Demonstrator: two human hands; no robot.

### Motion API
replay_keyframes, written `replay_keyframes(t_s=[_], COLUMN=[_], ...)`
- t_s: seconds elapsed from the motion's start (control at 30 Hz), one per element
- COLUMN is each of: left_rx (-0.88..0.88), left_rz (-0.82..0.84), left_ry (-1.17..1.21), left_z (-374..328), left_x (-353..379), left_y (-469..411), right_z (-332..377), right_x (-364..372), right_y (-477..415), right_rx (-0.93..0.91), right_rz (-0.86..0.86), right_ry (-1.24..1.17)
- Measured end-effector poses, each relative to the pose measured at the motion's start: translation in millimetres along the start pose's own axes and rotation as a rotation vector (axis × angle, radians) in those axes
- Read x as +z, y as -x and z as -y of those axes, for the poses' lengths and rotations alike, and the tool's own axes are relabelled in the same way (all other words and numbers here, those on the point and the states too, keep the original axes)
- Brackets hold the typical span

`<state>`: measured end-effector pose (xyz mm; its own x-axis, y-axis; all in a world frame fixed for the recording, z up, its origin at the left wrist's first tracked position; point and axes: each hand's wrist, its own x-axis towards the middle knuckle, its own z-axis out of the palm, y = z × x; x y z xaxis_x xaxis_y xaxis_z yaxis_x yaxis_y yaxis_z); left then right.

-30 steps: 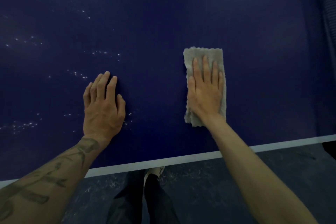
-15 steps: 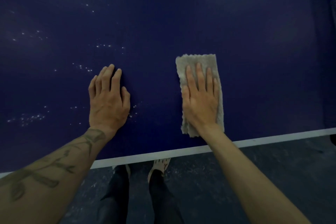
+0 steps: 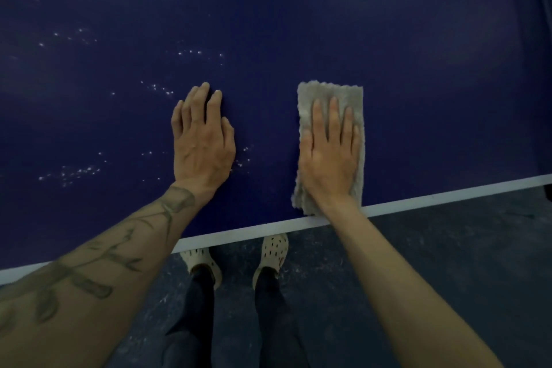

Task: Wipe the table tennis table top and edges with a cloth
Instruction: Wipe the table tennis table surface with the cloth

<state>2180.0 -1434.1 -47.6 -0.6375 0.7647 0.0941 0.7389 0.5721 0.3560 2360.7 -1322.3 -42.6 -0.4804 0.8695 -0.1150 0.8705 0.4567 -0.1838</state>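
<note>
On dark blue surface [image 3: 298, 24], close to near edge: grey cloth [image 3: 331, 92] lying flat, folded to long rectangle, lower end almost at white edge line [image 3: 448, 195]. Atop cloth, right hand [image 3: 328, 158] palm-down, fingers [image 3: 333, 116] straight, slightly spread, pressing it flat; cloth's far end shows beyond hand. Off to cloth's left, apart from it, left hand [image 3: 203, 149] flat on bare surface, fingers [image 3: 198, 107] straight, close together. White specks [image 3: 74, 172] scattered around and left of left hand. Pale shoes [image 3: 274, 248] on dark floor [image 3: 448, 263] below edge
</note>
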Motion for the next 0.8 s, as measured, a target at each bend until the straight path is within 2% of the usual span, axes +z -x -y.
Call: replay_keyframes(t_s=[0.1, 0.23, 0.3, 0.37, 0.43, 0.53, 0.6, 0.67, 0.73, 0.8], left_rx=[0.049, 0.060, 0.052, 0.063, 0.092, 0.120, 0.112, 0.110, 0.104, 0.105], left_rz=[-0.038, -0.030, -0.018, -0.003, 0.013, 0.034, 0.027, 0.021, 0.017, 0.021], left_ry=[0.028, -0.022, -0.045, -0.069, -0.101, -0.113, -0.104, -0.086, -0.087, -0.087], left_z=[15.6, 58.5, 80.4, 100.3, 117.8, 131.4, 134.8, 136.0, 135.9, 136.3], left_x=[-8.4, -26.4, -35.9, -42.9, -46.1, -46.0, -44.1, -43.2, -44.4, -46.0], left_y=[1.6, -4.1, -11.9, -21.7, -31.1, -38.5, -38.2, -37.9, -37.9, -38.6], right_z=[52.4, 94.3, 80.2, 61.9, 61.6, 103.0, 143.5, 172.8, 175.8, 153.8], right_x=[12.8, 31.1, 29.0, 20.8, 15.1, 19.3, 31.0, 42.1, 45.7, 41.5], right_y=[-2.1, 57.8, 75.1, 70.3, 48.7, 12.3, 10.0, 35.7, 69.3, 83.6], right_rx=[0.048, -0.316, -0.380, -0.253, -0.050, 0.097, 0.019, -0.180, -0.363, -0.373], right_rz=[-0.032, 0.018, 0.042, 0.068, 0.054, -0.014, -0.015, 0.001, 0.042, 0.075], right_ry=[-0.028, -0.034, -0.032, -0.005, 0.007, -0.021, -0.047, -0.053, -0.077, -0.068])
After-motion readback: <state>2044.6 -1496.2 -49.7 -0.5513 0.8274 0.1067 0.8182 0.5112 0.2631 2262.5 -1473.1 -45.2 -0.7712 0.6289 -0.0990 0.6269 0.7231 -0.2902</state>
